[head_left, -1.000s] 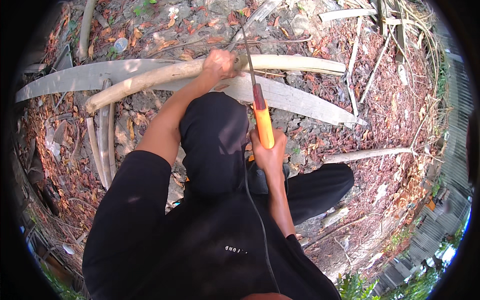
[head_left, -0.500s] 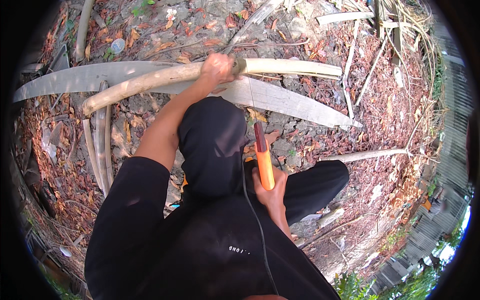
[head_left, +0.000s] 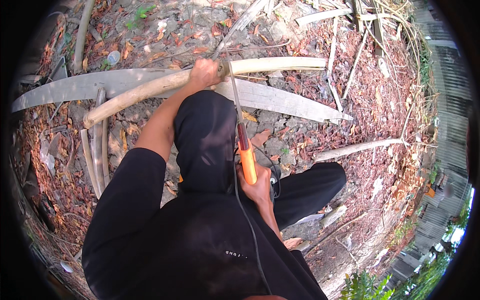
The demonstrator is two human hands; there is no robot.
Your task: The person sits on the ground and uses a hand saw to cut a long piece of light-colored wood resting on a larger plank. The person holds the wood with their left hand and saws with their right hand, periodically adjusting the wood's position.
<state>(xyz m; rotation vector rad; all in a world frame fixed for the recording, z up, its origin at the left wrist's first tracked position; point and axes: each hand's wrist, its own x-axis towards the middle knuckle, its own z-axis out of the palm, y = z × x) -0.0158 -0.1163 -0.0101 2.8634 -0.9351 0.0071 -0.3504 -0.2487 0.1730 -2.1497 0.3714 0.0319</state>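
Observation:
A long curved branch (head_left: 132,96) lies crosswise ahead of me, brown at the left and pale, stripped wood at the right. My left hand (head_left: 205,72) is closed around its middle, just beyond my raised knee. My right hand (head_left: 259,187) grips the orange handle of a hand saw (head_left: 248,162), low between my legs. The saw's thin blade (head_left: 236,95) points away from me and crosses the branch just right of my left hand, beside a darker patch of bark. How deep the blade sits in the wood cannot be made out.
Under the branch lies a grey, weathered board (head_left: 290,104). Several sticks (head_left: 97,145) stand at the left, and a pale stick (head_left: 360,149) rests at the right. Dry leaves cover the soil. A dark cable (head_left: 250,220) runs down my front. Corrugated sheeting (head_left: 447,100) edges the right side.
The saw has slid a little forward, away from me, and more of its blade's flat shows. My left hand keeps its hold on the branch. The whole view has shifted slightly.

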